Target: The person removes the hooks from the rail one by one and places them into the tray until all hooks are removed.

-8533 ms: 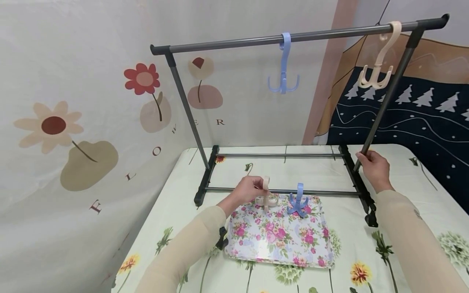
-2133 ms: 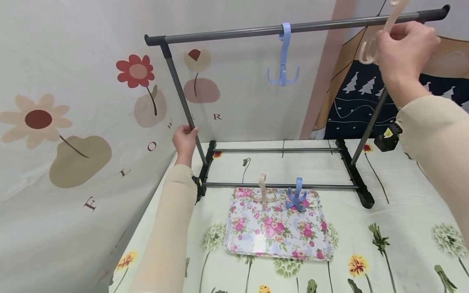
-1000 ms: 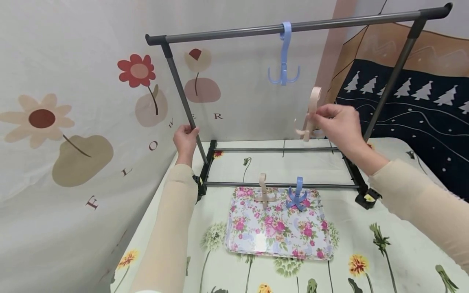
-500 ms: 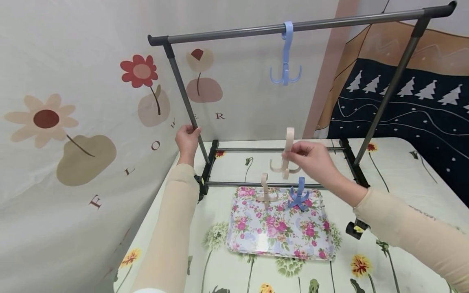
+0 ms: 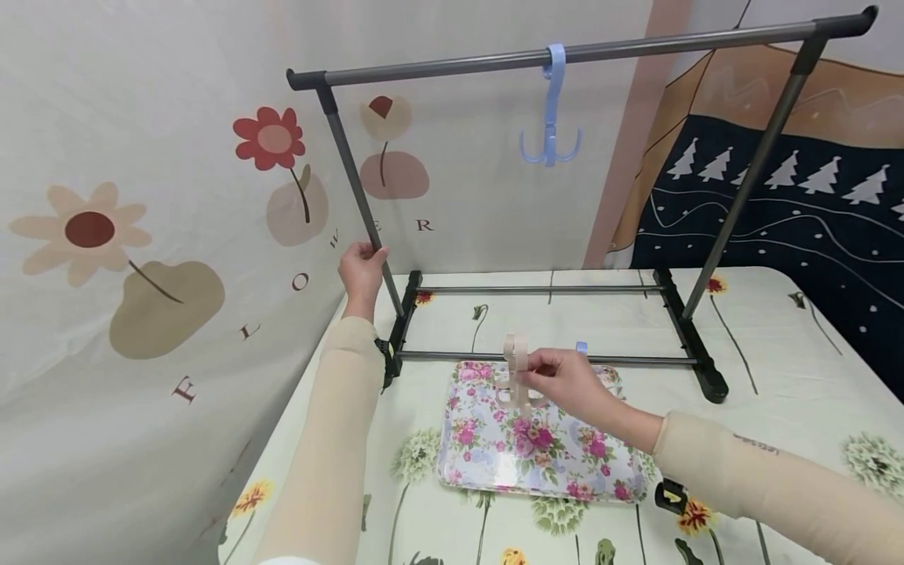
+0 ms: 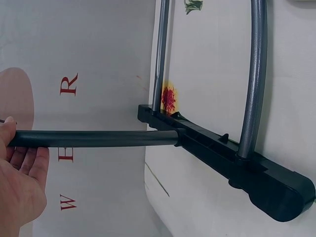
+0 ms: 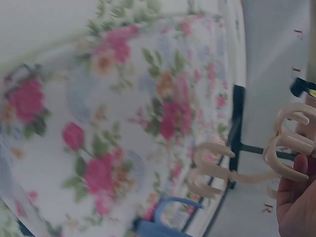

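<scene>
My left hand (image 5: 360, 273) grips the left post (image 6: 94, 138) of a dark metal garment rack. Low over a floral tray (image 5: 537, 471), my right hand (image 5: 572, 384) pinches a beige multi-prong hook (image 7: 291, 140) by its stem. A second beige hook (image 7: 212, 168) rests on the tray, overlapped by the held one in the head view. On the tray too is a blue hook (image 7: 168, 224); my right hand hides all but its tip in the head view. Another blue hook (image 5: 551, 106) hangs from the middle of the top rail (image 5: 664, 41).
The rack's black base feet (image 5: 695, 357) and two low crossbars (image 5: 530, 289) stand on a flower-print cloth (image 5: 798, 439). A printed backdrop (image 5: 480, 227) rises close behind and left, with a navy tree-print cloth (image 5: 784, 220) at the right.
My right hand has left the right post, taken the beige hook off the top rail's right end, and brought it down-left to the tray. My left hand let go of a beige hook and moved to the left post.
</scene>
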### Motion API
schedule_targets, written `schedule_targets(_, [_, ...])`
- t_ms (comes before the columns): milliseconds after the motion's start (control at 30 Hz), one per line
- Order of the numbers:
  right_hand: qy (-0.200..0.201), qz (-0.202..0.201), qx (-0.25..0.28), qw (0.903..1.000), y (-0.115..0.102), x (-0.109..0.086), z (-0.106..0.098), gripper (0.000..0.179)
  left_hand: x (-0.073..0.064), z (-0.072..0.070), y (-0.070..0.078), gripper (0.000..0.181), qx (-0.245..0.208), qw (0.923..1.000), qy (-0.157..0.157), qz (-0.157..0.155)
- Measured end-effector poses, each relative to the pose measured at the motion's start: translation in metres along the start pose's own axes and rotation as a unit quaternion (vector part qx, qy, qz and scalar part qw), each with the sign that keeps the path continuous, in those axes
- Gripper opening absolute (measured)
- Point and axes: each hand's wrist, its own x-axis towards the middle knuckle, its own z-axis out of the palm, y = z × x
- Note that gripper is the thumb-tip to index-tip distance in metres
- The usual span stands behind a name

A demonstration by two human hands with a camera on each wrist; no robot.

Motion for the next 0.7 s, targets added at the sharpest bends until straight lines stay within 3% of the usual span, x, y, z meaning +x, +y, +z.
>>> schedule_targets(300, [-0.01, -0.001, 0.011, 0.9999, 0.029, -0.01, 0.033, 0.004, 0.0, 0.0, 0.0, 0.023, 0.006, 1.0, 0.001, 0.0])
schedule_targets(467, [-0.018, 0.008, 0.032, 0.9993, 0.039, -0.014, 0.044, 0.004, 0.001, 0.0, 0.0, 0.024, 0.008, 1.0, 0.003, 0.002])
schedule_targets(700, [-0.017, 0.016, 0.018, 0.9996, 0.047, -0.016, 0.054, 0.007, 0.0, 0.0, -0.001, 0.023, 0.007, 1.0, 0.003, 0.004])
